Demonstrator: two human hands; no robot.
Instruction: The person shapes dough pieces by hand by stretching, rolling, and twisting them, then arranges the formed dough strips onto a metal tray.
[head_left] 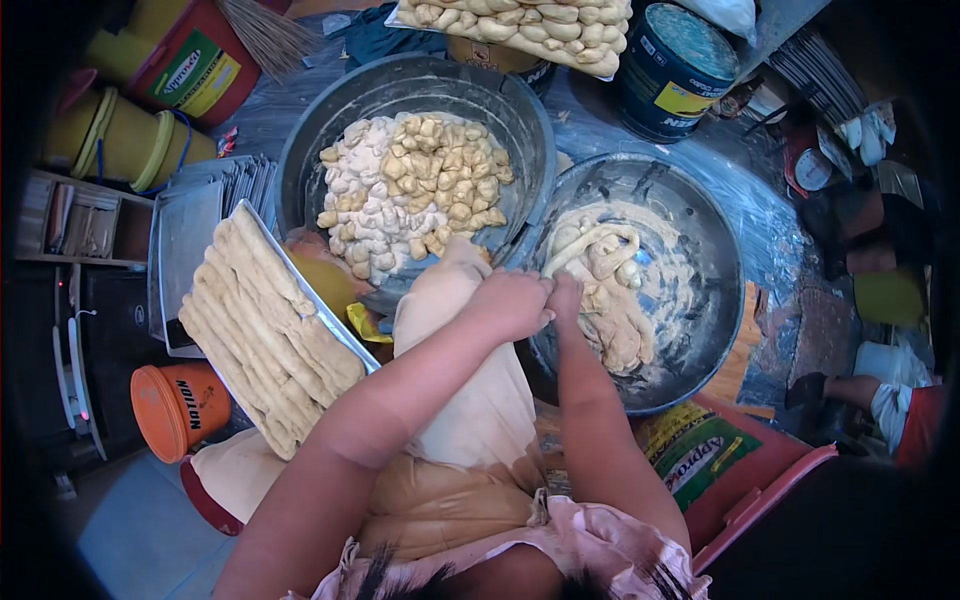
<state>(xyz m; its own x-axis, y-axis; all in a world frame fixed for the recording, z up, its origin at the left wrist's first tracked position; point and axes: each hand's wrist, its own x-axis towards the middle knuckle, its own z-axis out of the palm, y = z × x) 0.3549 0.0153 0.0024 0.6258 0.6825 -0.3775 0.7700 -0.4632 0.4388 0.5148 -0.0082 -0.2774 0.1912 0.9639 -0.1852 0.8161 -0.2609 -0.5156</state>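
Note:
Both my hands meet at the near left edge of the right dark basin [690, 340]. My left hand [510, 305] is closed, fingers curled toward the other hand; what it grips is hidden. My right hand [566, 295] is closed around what looks like the end of a pale dough strand [595, 238], which loops over softer dough [620, 335] in the floury basin. The left basin [310, 115] holds several dough lumps [430, 160], some floury white. Beige cloth [450, 390] covers my leg beneath my arms. A tray of long dough rolls [255, 330] tilts at my left.
An orange bucket [165, 410], stacked trays [180, 265] and yellow buckets [75, 130] stand left. A dough tray [510, 25] and dark drum [670, 80] are at the back. A red container [740, 500] is at lower right. Another person's leg [845, 390] shows at far right.

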